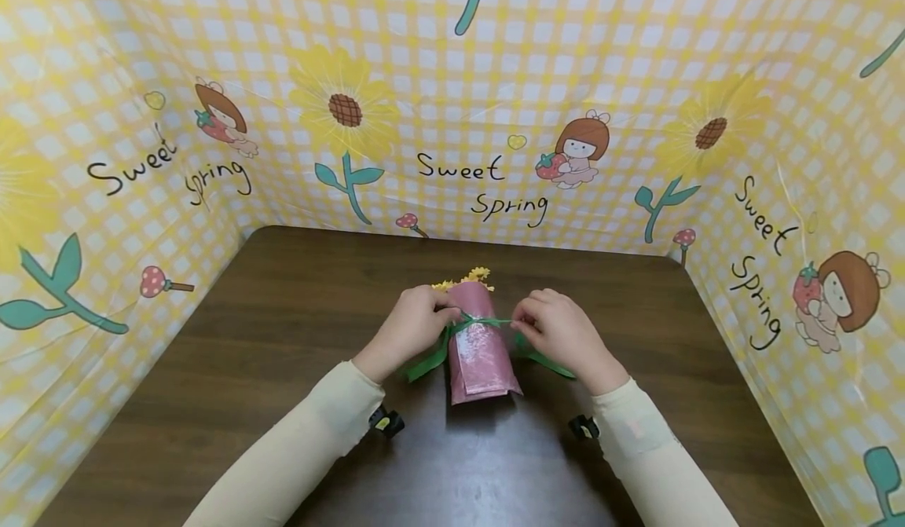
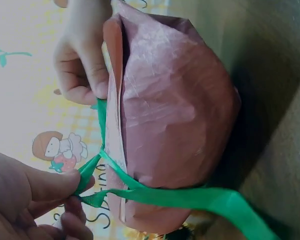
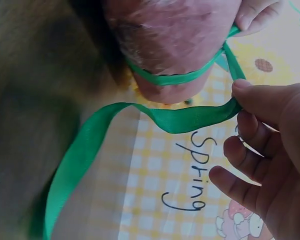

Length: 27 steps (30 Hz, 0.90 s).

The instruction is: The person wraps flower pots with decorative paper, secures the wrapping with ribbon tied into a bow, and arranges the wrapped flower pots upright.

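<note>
A bouquet wrapped in pink paper [image 1: 488, 362] lies on the table, with small yellow flowers [image 1: 479, 274] at its far end. Around the wrap runs a green ribbon [image 3: 175, 78], crossed on top near the flower end. My left hand [image 1: 413, 327] pinches one side of the ribbon between thumb and fingers, close beside the crossing. On the other side, my right hand [image 1: 566, 334] holds the other length between thumb and forefinger, drawn straight out from the crossing. In the right wrist view its other fingers [image 3: 235, 185] are spread. Loose ribbon tails hang down past both hands.
The dark wooden table [image 1: 297, 276] is bordered at the back and both sides by a yellow checked cloth [image 1: 452, 79] with printed flowers and lettering. A black wrist device [image 1: 386, 422] shows by the left sleeve, another [image 1: 584, 427] by the right.
</note>
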Available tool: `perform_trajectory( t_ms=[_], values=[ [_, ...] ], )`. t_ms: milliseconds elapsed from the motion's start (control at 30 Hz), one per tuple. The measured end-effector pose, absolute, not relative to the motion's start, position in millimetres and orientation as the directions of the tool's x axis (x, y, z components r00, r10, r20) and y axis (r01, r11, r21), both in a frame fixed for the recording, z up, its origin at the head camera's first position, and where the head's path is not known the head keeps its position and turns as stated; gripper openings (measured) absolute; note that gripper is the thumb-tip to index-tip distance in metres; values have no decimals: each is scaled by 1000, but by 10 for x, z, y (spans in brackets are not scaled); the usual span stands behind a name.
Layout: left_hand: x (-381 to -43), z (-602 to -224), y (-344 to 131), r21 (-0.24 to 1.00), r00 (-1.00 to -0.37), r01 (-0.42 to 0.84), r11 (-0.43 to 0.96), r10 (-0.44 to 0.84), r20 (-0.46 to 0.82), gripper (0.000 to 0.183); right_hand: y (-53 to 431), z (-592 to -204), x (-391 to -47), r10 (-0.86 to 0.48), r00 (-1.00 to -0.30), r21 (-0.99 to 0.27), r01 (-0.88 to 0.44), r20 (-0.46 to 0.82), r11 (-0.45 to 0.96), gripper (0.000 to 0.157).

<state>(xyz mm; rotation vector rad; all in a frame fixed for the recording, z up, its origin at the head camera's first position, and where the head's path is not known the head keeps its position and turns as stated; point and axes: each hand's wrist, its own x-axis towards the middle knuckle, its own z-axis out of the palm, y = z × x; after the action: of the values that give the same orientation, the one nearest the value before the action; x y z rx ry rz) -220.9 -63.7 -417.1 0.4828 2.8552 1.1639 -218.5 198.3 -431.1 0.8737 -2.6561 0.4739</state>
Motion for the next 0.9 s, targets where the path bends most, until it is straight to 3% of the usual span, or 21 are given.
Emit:
perform_trajectory(
  t_ms=[167, 400, 500, 767, 900],
  values=[
    [-2214, -4179, -672, 757, -961, 210, 619, 275, 42, 16, 2024, -4379, -2216, -515, -778, -219, -607, 360, 764, 8],
    [-2227, -4244, -716, 741, -967, 225, 633, 241, 88, 9, 2081, -4458, -2262, -520, -773, -166, -603, 363, 780, 10],
    [-2234, -4277, -747, 741, -969, 211, 637, 233, 76, 10, 2045, -4442, -2239, -496, -805, -160, -564, 325, 810, 10],
    [-2246, -4209, -791, 753, -951, 225, 618, 306, 33, 9, 1972, -4377, -2180, -412, -871, -298, -481, 266, 825, 6],
    [-2223, -4169, -764, 763, -942, 226, 605, 337, 12, 15, 1939, -4331, -2233, -356, -901, -434, -432, 247, 791, 5]
  ],
)
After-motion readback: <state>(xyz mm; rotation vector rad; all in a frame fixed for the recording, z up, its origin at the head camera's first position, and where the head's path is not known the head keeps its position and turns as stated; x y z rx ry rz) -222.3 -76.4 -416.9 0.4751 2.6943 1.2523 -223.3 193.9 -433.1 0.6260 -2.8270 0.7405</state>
